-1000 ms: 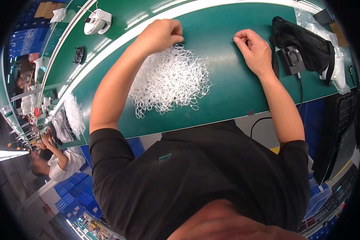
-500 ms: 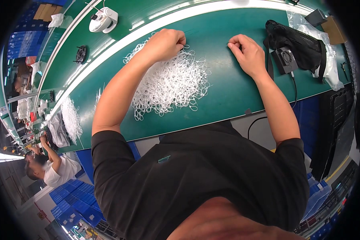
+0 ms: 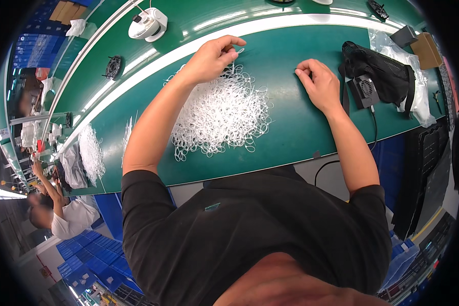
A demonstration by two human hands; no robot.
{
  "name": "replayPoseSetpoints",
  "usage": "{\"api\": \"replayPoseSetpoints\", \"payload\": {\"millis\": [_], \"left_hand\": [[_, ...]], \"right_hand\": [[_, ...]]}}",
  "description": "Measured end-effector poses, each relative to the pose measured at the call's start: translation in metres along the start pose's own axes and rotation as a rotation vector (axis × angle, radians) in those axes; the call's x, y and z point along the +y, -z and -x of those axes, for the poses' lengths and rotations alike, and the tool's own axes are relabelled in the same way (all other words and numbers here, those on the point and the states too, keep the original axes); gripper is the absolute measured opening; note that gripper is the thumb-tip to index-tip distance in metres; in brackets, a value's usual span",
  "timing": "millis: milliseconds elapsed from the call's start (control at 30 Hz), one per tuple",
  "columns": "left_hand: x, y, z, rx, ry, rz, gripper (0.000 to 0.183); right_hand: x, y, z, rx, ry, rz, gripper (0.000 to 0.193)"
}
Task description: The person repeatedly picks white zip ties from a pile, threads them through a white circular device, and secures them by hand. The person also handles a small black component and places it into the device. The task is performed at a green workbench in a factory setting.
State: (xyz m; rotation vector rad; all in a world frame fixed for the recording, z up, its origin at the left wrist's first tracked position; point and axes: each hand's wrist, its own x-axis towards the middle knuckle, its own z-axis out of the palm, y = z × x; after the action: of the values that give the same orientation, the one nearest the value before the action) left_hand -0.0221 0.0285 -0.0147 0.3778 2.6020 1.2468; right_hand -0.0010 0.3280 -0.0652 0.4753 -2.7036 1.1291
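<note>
A large heap of white looped plastic ties (image 3: 219, 115) lies on the green tabletop in front of me. My left hand (image 3: 212, 58) is over the far edge of this heap. Its thumb and forefinger reach to the right, with a small white loop tie (image 3: 240, 50) at their tips. To the right of the heap my right hand (image 3: 319, 84) hovers over bare tabletop, its fingers curled and the thumb tip close to the forefinger. Anything between those tips is too small to make out.
A black mesh bag (image 3: 380, 69) and a small black fan device (image 3: 364, 92) with a cable lie on the right, by clear plastic. Left are thin white strips (image 3: 127, 133) and another white pile (image 3: 90, 155). A white device (image 3: 148, 24) stands beyond; a co-worker (image 3: 71, 217) sits far left.
The left thumb and forefinger have parted slightly, and a white loop now shows at their tips. My right hand keeps nearly the same pose. The view has shifted a little; the co-worker's arms are higher.
</note>
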Motion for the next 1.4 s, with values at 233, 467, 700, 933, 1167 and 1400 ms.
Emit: {"api": "replayPoseSetpoints", "payload": {"millis": [233,467,700,933,1167,1400], "left_hand": [[-0.003,0.004,0.0,-0.13,0.055,0.187,0.014],[-0.004,0.01,0.009,-0.097,0.088,0.292,0.013],[-0.018,0.037,0.021,0.009,0.033,0.633,0.012],[-0.049,0.072,0.032,0.387,0.064,1.004,0.01],[-0.117,0.105,0.0,0.761,0.208,1.171,0.012],[-0.145,0.131,-0.019,1.007,0.263,1.1,0.021]], "right_hand": [[0.001,0.0,-0.001,0.003,0.004,0.001,0.008],[-0.002,0.0,-0.003,0.0,0.008,0.018,0.009],[-0.002,0.002,0.0,0.023,0.056,-0.001,0.008],[-0.007,0.002,-0.003,0.018,0.049,-0.027,0.008],[-0.005,0.005,-0.002,0.041,0.032,-0.036,0.007],[-0.009,0.004,-0.003,0.038,0.04,-0.027,0.008]]}}
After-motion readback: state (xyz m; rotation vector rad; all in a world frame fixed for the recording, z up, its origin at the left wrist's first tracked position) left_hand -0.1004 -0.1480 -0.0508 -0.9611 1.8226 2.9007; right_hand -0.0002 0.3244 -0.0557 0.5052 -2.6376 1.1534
